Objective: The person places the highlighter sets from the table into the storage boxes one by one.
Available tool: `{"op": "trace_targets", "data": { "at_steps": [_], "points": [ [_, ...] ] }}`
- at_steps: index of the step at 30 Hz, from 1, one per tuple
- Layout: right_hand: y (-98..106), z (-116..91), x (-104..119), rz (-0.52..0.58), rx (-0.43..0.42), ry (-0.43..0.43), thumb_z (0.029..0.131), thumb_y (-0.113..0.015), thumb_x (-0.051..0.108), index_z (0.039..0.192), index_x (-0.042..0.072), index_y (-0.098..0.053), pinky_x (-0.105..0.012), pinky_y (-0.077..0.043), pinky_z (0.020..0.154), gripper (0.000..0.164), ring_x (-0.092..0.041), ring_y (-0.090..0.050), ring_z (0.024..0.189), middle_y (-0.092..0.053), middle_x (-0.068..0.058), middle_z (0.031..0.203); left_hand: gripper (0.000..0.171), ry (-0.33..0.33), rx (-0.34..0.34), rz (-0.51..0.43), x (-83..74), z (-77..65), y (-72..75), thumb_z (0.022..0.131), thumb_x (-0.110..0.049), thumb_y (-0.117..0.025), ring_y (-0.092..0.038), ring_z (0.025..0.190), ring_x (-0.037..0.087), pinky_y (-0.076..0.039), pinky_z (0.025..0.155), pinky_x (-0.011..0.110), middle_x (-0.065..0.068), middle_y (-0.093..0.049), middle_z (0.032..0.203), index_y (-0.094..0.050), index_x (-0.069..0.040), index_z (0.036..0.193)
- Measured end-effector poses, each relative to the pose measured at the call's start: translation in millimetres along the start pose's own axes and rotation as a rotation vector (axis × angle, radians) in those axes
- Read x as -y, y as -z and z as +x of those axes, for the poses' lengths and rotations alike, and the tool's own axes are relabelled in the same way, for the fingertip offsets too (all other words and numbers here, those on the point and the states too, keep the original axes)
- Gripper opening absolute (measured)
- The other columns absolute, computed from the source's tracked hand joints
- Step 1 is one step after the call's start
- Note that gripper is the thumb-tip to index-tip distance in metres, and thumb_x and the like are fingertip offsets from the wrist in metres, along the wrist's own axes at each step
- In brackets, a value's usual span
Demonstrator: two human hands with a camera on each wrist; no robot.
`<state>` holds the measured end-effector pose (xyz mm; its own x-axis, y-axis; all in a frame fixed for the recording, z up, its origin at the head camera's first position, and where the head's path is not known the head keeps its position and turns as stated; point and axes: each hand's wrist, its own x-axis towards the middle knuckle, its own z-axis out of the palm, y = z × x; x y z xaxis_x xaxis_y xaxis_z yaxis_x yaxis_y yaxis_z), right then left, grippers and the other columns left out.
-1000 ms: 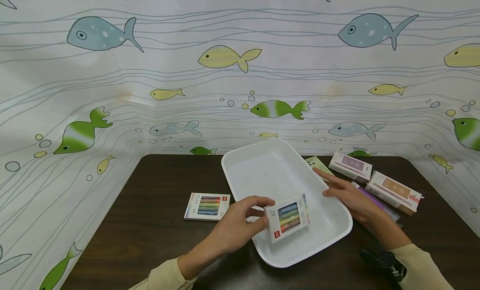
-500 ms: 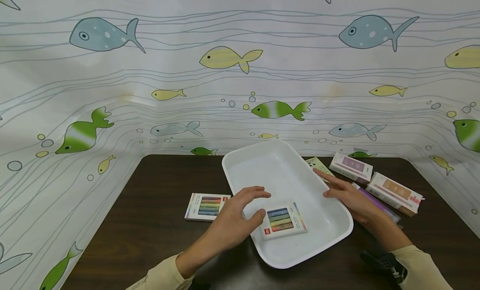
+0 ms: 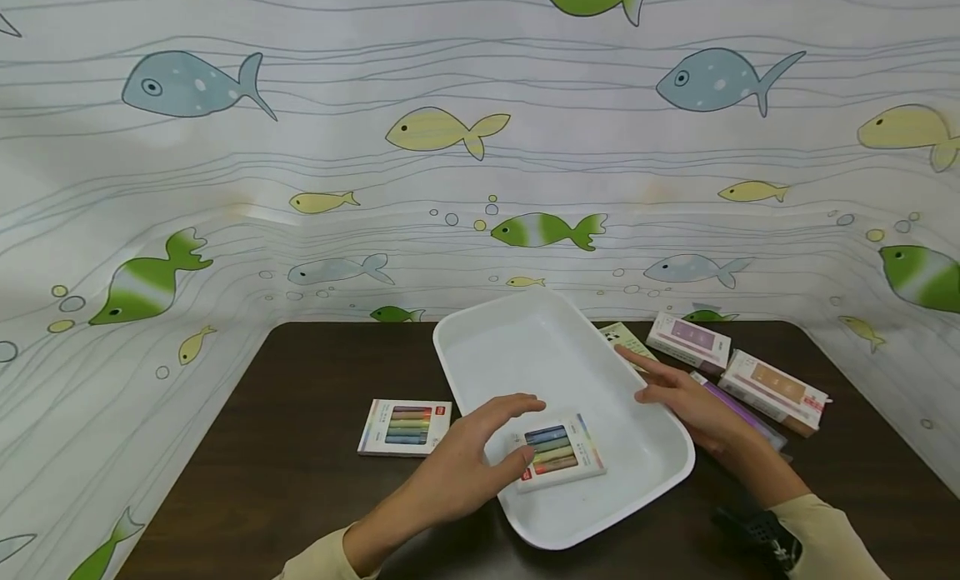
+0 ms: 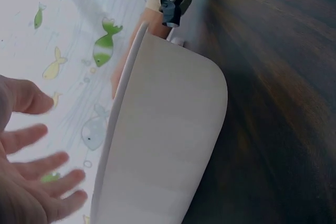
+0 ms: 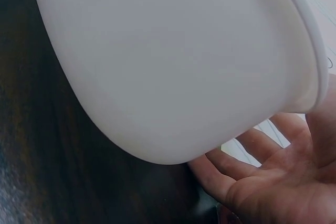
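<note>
A white tray (image 3: 517, 338) lies slanted on the dark table. In its near end lies a flat white box with a window of coloured sticks (image 3: 562, 455). My left hand (image 3: 472, 459) hovers over the tray's left rim beside this box, fingers spread and thumb apart, holding nothing; the thumb overlaps the box in the head view. In the left wrist view, that hand (image 4: 37, 156) is apart from the tray's outer wall. My right hand (image 3: 693, 405) holds the tray's right rim, thumb over it; the right wrist view shows the fingers (image 5: 226, 166) along the outside.
A similar windowed box (image 3: 405, 427) lies on the table left of the tray. Beyond my right hand are a pale green pack (image 3: 626, 338), a box with a purple label (image 3: 690, 341), a box with an orange label (image 3: 776, 388) and a purple pack (image 3: 738, 409).
My left hand has let go of the windowed box, which has gone from tilted in the fingers to lying flat in the tray. The right hand stays at the rim. The head view has shifted slightly.
</note>
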<state>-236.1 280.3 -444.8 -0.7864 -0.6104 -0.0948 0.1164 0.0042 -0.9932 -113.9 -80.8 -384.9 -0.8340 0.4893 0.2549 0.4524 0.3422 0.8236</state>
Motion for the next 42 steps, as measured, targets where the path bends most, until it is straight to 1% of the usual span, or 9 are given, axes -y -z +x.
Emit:
{"op": "trace_targets", "data": {
  "at_steps": [6,12,17,22,24,29,32,38,42],
  "points": [
    [-3.2,1.0,-3.2,0.001,-0.006,0.002,0.106,-0.050,0.001,0.165,0.022,-0.020,-0.066,-0.053,0.086,0.070,-0.043,-0.056,0.125,-0.020,-0.028,0.162,0.047,-0.166,0.039,0.012,-0.8,-5.6,0.3,0.102,-0.020,-0.066,-0.043,0.139,0.013,-0.039,0.113,0.040,-0.010,-0.048,0.149,-0.052,-0.028,0.146],
    [0.1,1.6,-1.5,-0.010,-0.020,0.010,0.106,-0.050,0.002,0.165,0.023,-0.022,-0.065,-0.053,0.086,0.069,-0.043,-0.056,0.125,-0.021,-0.026,0.162,0.051,-0.247,0.008,0.042,-2.4,-5.0,9.5,0.101,-0.011,-0.065,-0.043,0.139,0.015,-0.040,0.112,0.039,-0.008,-0.048,0.150,-0.051,-0.024,0.148],
    [1.7,1.3,-0.2,-0.003,-0.029,0.001,0.105,-0.053,0.003,0.165,0.024,-0.023,-0.065,-0.053,0.085,0.070,-0.041,-0.058,0.122,-0.025,-0.026,0.161,0.051,-0.213,0.008,0.070,-2.8,-5.5,16.8,0.102,-0.011,-0.066,-0.043,0.139,0.013,-0.044,0.108,0.038,-0.009,-0.047,0.151,-0.051,-0.024,0.148],
    [0.7,2.4,-0.1,0.004,-0.012,0.004,0.105,-0.053,0.003,0.165,0.023,-0.022,-0.065,-0.053,0.086,0.070,-0.041,-0.058,0.124,-0.025,-0.025,0.161,0.050,-0.150,0.021,0.079,-0.1,-9.6,25.2,0.104,-0.024,-0.065,-0.040,0.141,0.013,-0.041,0.111,0.040,-0.010,-0.044,0.153,-0.049,-0.026,0.150],
    [0.7,2.8,-0.4,0.003,-0.014,0.004,0.105,-0.053,0.003,0.165,0.023,-0.022,-0.065,-0.053,0.086,0.070,-0.041,-0.058,0.124,-0.025,-0.024,0.161,0.051,-0.116,0.029,0.071,-0.2,-10.8,28.6,0.103,-0.031,-0.065,-0.036,0.144,0.011,-0.036,0.115,0.043,-0.012,-0.042,0.155,-0.048,-0.029,0.152],
    [1.0,3.1,-1.1,-0.005,-0.022,0.001,0.105,-0.054,0.004,0.165,0.023,-0.023,-0.065,-0.054,0.085,0.070,-0.040,-0.058,0.123,-0.026,-0.025,0.160,0.056,-0.015,0.047,0.091,-0.8,-16.8,35.7,0.102,-0.044,-0.063,-0.029,0.146,0.006,-0.032,0.116,0.050,-0.019,-0.033,0.159,-0.041,-0.043,0.154],
    [1.1,2.6,-1.2,-0.008,-0.024,-0.002,0.105,-0.054,0.004,0.165,0.023,-0.023,-0.064,-0.054,0.086,0.070,-0.040,-0.058,0.123,-0.024,-0.023,0.162,0.058,0.027,0.059,0.111,0.0,-20.3,41.2,0.103,-0.048,-0.060,-0.025,0.147,0.005,-0.031,0.116,0.051,-0.022,-0.028,0.161,-0.036,-0.047,0.156],
    [1.2,1.8,-0.9,-0.015,-0.033,0.002,0.105,-0.053,0.003,0.165,0.023,-0.023,-0.065,-0.054,0.085,0.070,-0.039,-0.059,0.123,-0.021,-0.023,0.163,0.058,0.023,0.031,0.178,4.8,-24.7,55.0,0.105,-0.046,-0.056,-0.023,0.148,0.006,-0.029,0.117,0.053,-0.020,-0.024,0.163,-0.031,-0.047,0.158],
    [0.4,2.8,0.3,-0.013,-0.033,0.001,0.105,-0.054,0.003,0.165,0.024,-0.024,-0.064,-0.054,0.085,0.070,-0.039,-0.059,0.123,-0.021,-0.023,0.163,0.057,0.019,0.002,0.185,9.9,-30.0,62.6,0.107,-0.040,-0.055,-0.024,0.148,0.009,-0.031,0.115,0.056,-0.017,-0.024,0.163,-0.031,-0.045,0.159]
  ]
}}
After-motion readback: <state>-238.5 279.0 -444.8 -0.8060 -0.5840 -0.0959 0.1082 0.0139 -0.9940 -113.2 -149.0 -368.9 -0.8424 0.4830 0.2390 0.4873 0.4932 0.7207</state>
